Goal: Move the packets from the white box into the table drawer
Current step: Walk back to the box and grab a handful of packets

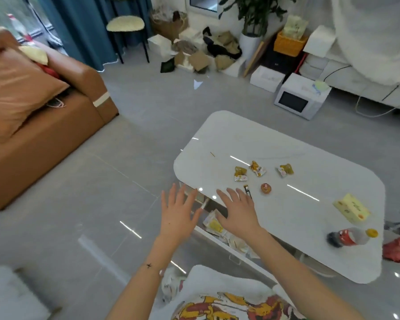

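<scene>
While left hand (pixel 178 215) and right hand (pixel 238 214) hover empty, fingers spread, packets (pixel 214 224) lie strung along the open drawer (pixel 209 237), running lower-right.

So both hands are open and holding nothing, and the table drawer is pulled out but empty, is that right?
Not quite. The drawer is pulled out, but it is not empty: the head view shows several pale packets lying in it, partly beneath the right hand. The rest holds: the left hand and the right hand are both open and holding nothing.
</scene>
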`<state>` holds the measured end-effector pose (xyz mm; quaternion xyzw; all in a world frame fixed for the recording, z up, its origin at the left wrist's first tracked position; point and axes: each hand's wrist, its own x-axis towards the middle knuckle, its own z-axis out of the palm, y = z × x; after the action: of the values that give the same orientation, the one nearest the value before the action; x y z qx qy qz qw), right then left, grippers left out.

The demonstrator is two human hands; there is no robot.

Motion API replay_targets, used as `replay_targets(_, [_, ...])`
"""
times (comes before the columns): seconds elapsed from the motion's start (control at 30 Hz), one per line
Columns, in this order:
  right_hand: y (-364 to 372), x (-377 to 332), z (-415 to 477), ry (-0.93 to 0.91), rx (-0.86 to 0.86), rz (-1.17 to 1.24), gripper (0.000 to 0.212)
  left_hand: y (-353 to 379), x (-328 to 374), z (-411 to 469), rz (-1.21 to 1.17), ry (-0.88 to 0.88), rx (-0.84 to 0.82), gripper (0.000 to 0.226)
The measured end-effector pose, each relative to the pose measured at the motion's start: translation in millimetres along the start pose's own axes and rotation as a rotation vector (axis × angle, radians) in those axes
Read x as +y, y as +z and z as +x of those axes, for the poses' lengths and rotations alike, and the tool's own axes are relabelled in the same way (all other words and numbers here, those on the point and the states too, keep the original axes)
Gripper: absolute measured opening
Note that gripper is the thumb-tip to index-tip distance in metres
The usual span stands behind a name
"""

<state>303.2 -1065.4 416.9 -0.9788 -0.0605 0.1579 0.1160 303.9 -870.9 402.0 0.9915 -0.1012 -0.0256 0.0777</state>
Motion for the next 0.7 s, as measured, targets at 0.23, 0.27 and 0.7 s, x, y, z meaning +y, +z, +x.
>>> replay_targets(0.23, [-3,-97,45,-0.150,-0.014,-0.024,0.073,-24,-97,-13,-0.003,-0.186,0.075,0.056])
replay_targets(0.27, [-3,-113,51,-0.170,-0.011,-0.025,0.073,-27,-112,-15,-0.005,-0.207,0.085,0.057])
replay_targets(0.7, [9,-316,129,-0.366,-0.029,0.010,0.074,-57,-319,-84,-0.037,-0.589,0.188,0.060])
